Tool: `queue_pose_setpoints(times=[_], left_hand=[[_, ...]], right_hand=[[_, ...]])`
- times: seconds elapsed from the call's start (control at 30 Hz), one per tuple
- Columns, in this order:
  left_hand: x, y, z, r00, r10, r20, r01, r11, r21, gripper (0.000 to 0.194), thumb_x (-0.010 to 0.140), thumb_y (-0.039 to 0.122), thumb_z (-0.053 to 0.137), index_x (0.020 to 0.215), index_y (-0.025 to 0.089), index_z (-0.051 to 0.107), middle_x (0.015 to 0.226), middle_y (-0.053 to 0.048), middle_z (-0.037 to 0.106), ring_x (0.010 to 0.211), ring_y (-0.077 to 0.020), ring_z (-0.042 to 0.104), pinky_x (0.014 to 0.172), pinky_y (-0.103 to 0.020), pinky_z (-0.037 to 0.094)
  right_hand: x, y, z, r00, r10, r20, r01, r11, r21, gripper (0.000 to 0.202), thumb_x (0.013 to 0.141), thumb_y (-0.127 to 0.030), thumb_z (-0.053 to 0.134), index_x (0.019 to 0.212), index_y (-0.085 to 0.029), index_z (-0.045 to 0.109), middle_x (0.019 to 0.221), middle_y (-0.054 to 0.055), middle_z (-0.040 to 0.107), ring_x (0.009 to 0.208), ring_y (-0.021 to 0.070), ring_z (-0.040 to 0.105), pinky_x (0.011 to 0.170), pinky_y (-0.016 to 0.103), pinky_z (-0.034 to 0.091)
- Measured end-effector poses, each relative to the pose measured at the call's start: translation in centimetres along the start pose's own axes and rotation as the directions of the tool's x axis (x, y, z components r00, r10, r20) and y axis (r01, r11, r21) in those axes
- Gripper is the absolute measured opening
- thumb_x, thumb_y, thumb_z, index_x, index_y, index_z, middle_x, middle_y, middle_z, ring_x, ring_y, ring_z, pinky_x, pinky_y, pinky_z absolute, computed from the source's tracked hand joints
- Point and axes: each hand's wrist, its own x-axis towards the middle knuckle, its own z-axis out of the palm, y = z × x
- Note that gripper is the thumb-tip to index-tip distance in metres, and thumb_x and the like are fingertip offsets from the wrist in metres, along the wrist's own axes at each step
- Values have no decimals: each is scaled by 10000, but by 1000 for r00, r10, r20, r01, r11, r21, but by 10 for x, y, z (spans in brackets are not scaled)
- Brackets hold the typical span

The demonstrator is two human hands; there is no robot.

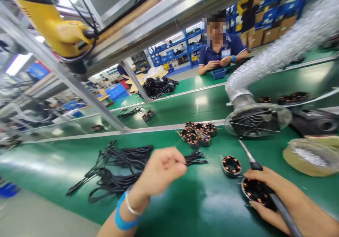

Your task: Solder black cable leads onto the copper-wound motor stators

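Note:
My left hand [165, 170], with a blue strap on its wrist, is above the bench with its fingers curled together; whatever they may pinch is hidden. Behind it lies a bundle of black cables [119, 163], whose stripped ends [197, 157] show just beyond the fingers. At the right, my right hand [280, 194] is closed around a soldering iron [255, 164], its tip slanting up and away. Thumb and finger of that hand also grip a copper-wound motor stator [253, 191]. Another stator [231, 165] sits just left of it.
Several stators [198, 133] are grouped mid-bench. A fume extractor inlet [254, 124] with a silver hose [280, 46] stands behind the iron. A round tin of metallic shavings [315, 157] is at right. Across the green bench [201, 198], a co-worker [221, 50] handles something small.

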Motion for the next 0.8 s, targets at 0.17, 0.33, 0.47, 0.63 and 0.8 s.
queue_pose_setpoints(times=[0.17,0.33,0.47,0.63,0.8], left_hand=[[-6,-53,74,839,-420,346,402,907,127,272,779,402,664,700,166,555,498,97,312,481,-81,229,462,-236,153],[-8,-60,76,852,-394,345,234,876,421,226,837,361,601,725,165,580,510,102,235,520,-108,242,511,-260,166],[-1,-59,69,839,-375,395,200,887,416,280,909,397,523,774,162,594,549,77,316,549,-120,301,531,-255,218],[14,-50,77,876,-60,478,-37,981,191,398,1008,434,353,876,173,622,873,-40,581,820,-170,504,774,-273,387],[16,-56,99,754,-165,636,294,950,-102,506,955,626,339,806,176,514,687,-13,555,556,-120,503,532,-225,391]], right_hand=[[22,-38,-17,994,110,22,-112,960,257,465,753,-205,648,1185,-253,482,1038,39,657,865,171,660,776,272,570],[34,-59,-12,976,217,-14,-191,886,422,349,803,-115,594,1102,-255,482,897,-12,632,701,101,604,647,209,537],[40,-66,-4,985,169,-38,-143,918,371,329,792,-45,587,1044,-245,519,831,-32,637,686,90,606,649,189,519],[46,-68,9,983,-46,-178,97,953,287,285,815,-47,588,1030,-231,562,862,2,675,726,114,649,693,210,543],[43,-64,16,962,-88,-258,153,958,241,333,828,-54,590,1106,-233,545,841,-1,677,722,126,660,705,225,555]])
